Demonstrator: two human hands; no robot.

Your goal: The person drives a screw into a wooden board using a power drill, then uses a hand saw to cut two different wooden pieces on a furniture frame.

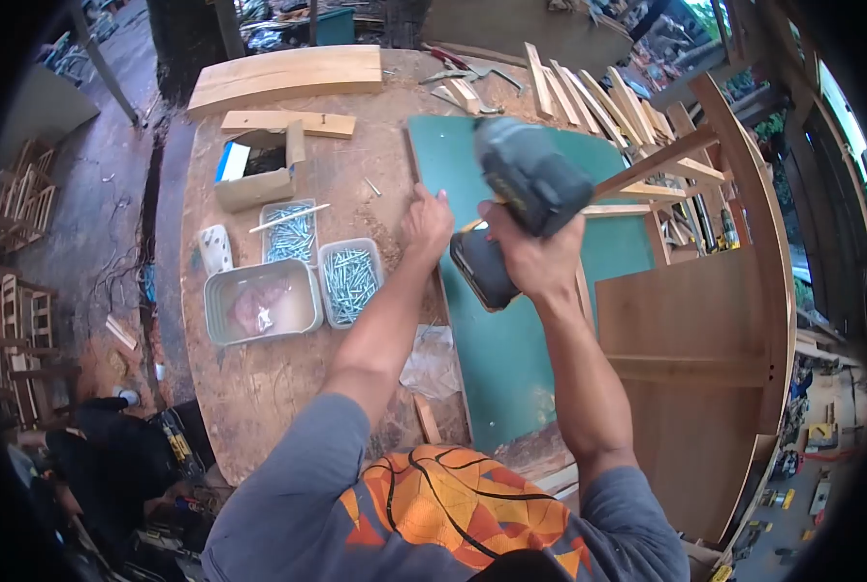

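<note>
1. The table (259,378) carries nearly everything, with the person standing against its near side, so both arms can stretch forward over it.
2. The wooden frame (768,291), with brown panels, fills the right side; what bears its weight cannot be made out.
3. The green board (492,378) lies flat on the table, broad face up, probably because that gives a steady surface directly before the person.
4. The drill (533,179) hangs above the board, blurred, its body aimed away from the person and its battery end nearer them. That seems to keep its nose clear of the arms; no bit can be discerned.
5. The right hand (540,254) has its fingers wrapped around the drill's handle, forearm reaching straight forward, wrist raised over the board.
6. The left hand (427,225) is at the board's left edge, forearm slanting inward, fingers partly curled; whether they pinch anything or press the edge, I cannot tell.
7. The right screw tub (351,321) and left screw tub (288,204) stand open beside the left forearm, presumably for easy picking by that hand.
8. The silvery screws (351,281) lie jumbled inside them.
</note>
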